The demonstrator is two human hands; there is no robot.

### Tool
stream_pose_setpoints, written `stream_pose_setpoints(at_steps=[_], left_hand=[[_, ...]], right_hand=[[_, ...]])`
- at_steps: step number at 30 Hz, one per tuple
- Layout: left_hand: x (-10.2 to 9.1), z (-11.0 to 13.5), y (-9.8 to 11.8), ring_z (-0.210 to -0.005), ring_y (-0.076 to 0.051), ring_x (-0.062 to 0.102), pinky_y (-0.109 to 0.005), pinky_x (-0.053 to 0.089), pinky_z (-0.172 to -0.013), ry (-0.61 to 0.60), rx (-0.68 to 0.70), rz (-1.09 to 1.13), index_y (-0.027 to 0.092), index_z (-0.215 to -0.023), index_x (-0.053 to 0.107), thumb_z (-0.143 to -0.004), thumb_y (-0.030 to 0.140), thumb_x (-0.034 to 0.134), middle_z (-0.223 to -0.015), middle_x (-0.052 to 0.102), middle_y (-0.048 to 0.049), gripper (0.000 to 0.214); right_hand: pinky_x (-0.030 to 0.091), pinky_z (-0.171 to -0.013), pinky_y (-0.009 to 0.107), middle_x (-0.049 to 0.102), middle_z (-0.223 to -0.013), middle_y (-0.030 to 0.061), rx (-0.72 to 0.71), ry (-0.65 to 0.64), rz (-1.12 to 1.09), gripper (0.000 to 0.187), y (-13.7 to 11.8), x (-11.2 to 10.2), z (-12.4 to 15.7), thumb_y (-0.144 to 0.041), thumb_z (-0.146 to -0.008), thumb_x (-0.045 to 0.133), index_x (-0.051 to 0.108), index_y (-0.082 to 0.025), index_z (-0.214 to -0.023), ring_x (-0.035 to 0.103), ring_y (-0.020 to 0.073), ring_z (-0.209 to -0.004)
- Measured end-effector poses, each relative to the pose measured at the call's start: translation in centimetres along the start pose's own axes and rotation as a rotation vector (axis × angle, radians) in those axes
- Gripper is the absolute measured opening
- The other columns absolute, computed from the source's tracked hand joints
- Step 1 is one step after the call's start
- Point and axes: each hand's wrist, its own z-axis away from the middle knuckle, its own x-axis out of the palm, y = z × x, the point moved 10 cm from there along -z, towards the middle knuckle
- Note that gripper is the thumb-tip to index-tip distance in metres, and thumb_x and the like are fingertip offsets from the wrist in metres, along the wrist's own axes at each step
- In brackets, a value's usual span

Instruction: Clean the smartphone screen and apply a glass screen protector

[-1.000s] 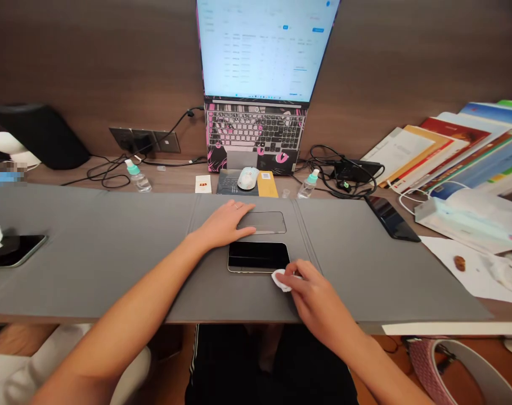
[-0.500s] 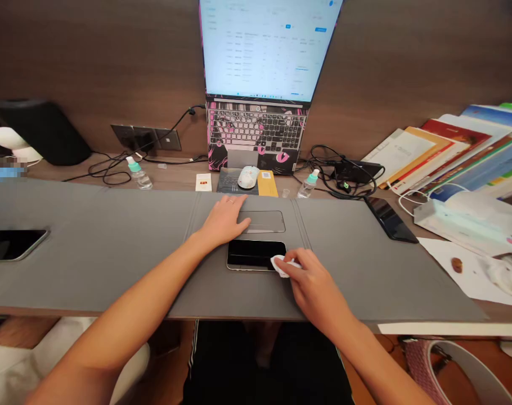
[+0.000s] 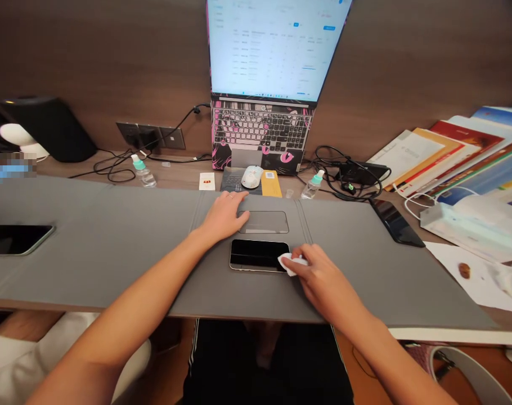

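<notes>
My right hand pinches a folded white wipe at the right end of a smartphone. The phone lies screen up on the grey desk mat, its long side running left to right. Just beyond it rests a clear screen protector with a dark outline. My left hand lies flat with fingers outstretched on the mat, its thumb at the protector's left end. Nothing shows in this hand.
Behind the mat stand an open laptop, a mouse and two small bottles. Another phone lies left, a dark phone right. Books, cables and a white paper occupy the right side. Someone's leg shows lower left.
My right hand and the wipe have shifted slightly right, to the phone's right edge. My left hand stays on the mat. The whole view has moved a little. Something white now shows beside the left phone.
</notes>
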Motion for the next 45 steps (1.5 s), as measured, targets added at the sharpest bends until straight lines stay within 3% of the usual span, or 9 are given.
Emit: stream_pose_setpoints(at_steps=[5, 10, 15, 19, 23, 29, 34, 41, 45], left_hand=[[-0.2, -0.1, -0.6, -0.108, -0.028, 0.055, -0.042, 0.047, -0.098, 0.009, -0.015, 0.03, 0.016, -0.141, 0.049, -0.089, 0.022, 0.055, -0.121, 0.066, -0.0083, 0.053], [-0.4, -0.2, -0.2, -0.108, -0.028, 0.055, -0.043, 0.047, -0.098, 0.018, 0.001, 0.036, 0.016, -0.14, 0.05, -0.089, 0.022, 0.054, -0.121, 0.066, -0.0084, 0.051], [0.2, -0.1, -0.1, -0.111, -0.028, 0.054, -0.043, 0.047, -0.101, -0.021, 0.02, 0.036, 0.017, -0.138, 0.052, -0.091, 0.025, 0.055, -0.121, 0.066, -0.0078, 0.048], [0.8, 0.3, -0.3, -0.118, -0.031, 0.053, -0.046, 0.047, -0.101, -0.078, -0.008, 0.042, 0.016, -0.149, 0.039, -0.091, 0.031, 0.056, -0.131, 0.062, -0.0122, 0.063], [1.3, 0.7, 0.2, -0.127, -0.034, 0.049, -0.049, 0.046, -0.103, -0.146, -0.005, 0.037, 0.014, -0.157, 0.025, -0.09, 0.035, 0.056, -0.139, 0.057, -0.0162, 0.077], [1.7, 0.7, 0.9, -0.126, -0.032, 0.051, -0.048, 0.046, -0.105, -0.169, 0.042, 0.009, 0.017, -0.148, 0.041, -0.091, 0.032, 0.055, -0.135, 0.062, -0.0119, 0.061], [1.6, 0.7, 1.0, -0.121, -0.029, 0.053, -0.046, 0.047, -0.103, -0.154, 0.071, 0.034, 0.017, -0.144, 0.046, -0.093, 0.03, 0.053, -0.132, 0.064, -0.0101, 0.054], [1.6, 0.3, 0.2, -0.118, -0.029, 0.054, -0.045, 0.047, -0.101, -0.136, 0.066, 0.045, 0.018, -0.143, 0.048, -0.093, 0.031, 0.054, -0.131, 0.065, -0.0092, 0.052], [1.3, -0.1, -0.8, -0.118, -0.028, 0.054, -0.043, 0.048, -0.1, -0.103, 0.035, 0.06, 0.018, -0.142, 0.05, -0.095, 0.031, 0.052, -0.129, 0.066, -0.0089, 0.049]], right_hand=[[0.053, -0.073, 0.033, 0.061, -0.101, 0.0122, 0.003, -0.022, 0.006, 0.055, -0.7, 1.3, -0.4, 0.01, -0.078, 0.041, 0.068, -0.017, -0.117, 0.054, 0.0222, -0.086], [0.052, -0.069, 0.034, 0.06, -0.099, 0.0124, 0.018, -0.047, 0.046, 0.048, 0.7, -0.1, 1.5, 0.007, -0.078, 0.041, 0.069, -0.017, -0.108, 0.053, 0.0232, -0.083], [0.051, -0.077, 0.034, 0.06, -0.105, 0.0133, 0.036, 0.017, 0.042, 0.047, 0.1, -0.1, -1.7, 0.007, -0.083, 0.043, 0.067, -0.015, -0.116, 0.053, 0.023, -0.088], [0.049, -0.078, 0.034, 0.061, -0.101, 0.0132, 0.034, -0.07, 0.101, 0.041, 0.2, 1.8, -4.6, 0.006, -0.085, 0.045, 0.07, -0.014, -0.11, 0.053, 0.024, -0.089], [0.048, -0.076, 0.034, 0.062, -0.098, 0.0124, -0.055, -0.174, 0.152, 0.04, 1.6, 1.5, -4.4, 0.007, -0.081, 0.047, 0.072, -0.014, -0.104, 0.053, 0.0237, -0.087], [0.047, -0.075, 0.033, 0.061, -0.102, 0.0123, -0.064, -0.082, 0.116, 0.038, 3.6, -0.6, -3.0, 0.003, -0.086, 0.046, 0.07, -0.016, -0.109, 0.053, 0.0225, -0.087], [0.049, -0.078, 0.035, 0.06, -0.108, 0.0142, -0.102, -0.064, 0.053, 0.05, 2.2, 0.8, -2.6, 0.007, -0.083, 0.043, 0.063, -0.014, -0.123, 0.053, 0.0233, -0.091], [0.048, -0.076, 0.037, 0.06, -0.104, 0.0126, 0.014, -0.02, 0.102, 0.044, 3.2, -0.4, -2.0, 0.006, -0.081, 0.044, 0.068, -0.018, -0.109, 0.052, 0.0248, -0.089], [0.047, -0.077, 0.036, 0.059, -0.103, 0.0132, 0.023, -0.035, 0.082, 0.04, 1.3, 0.8, -3.3, 0.005, -0.084, 0.045, 0.068, -0.016, -0.109, 0.052, 0.0245, -0.089]])
